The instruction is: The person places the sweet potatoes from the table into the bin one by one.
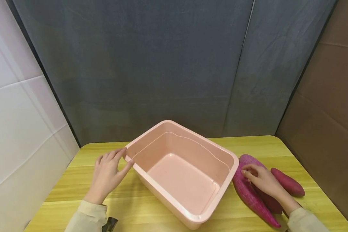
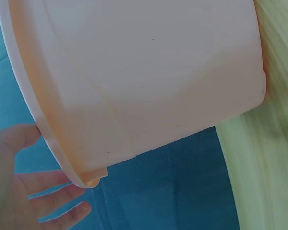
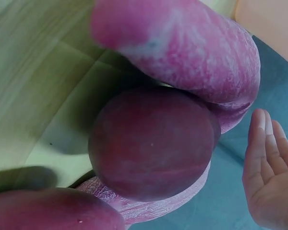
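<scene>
Nothing is being gripped: the right hand [image 1: 264, 181] is being laid with loose fingers on the big purple sweet potato [image 1: 249, 190], and the left hand [image 1: 108, 174] is being rested flat against the corner of the pink tub [image 1: 191, 222]. Two darker sweet potatoes [image 1: 288, 182] are lying just beside the big one, on the wooden table [image 1: 75, 190]. If the big one is lifted with such a loose touch, it could be dropped or rolled. The empty tub could be pushed away, since it is only being touched.
</scene>
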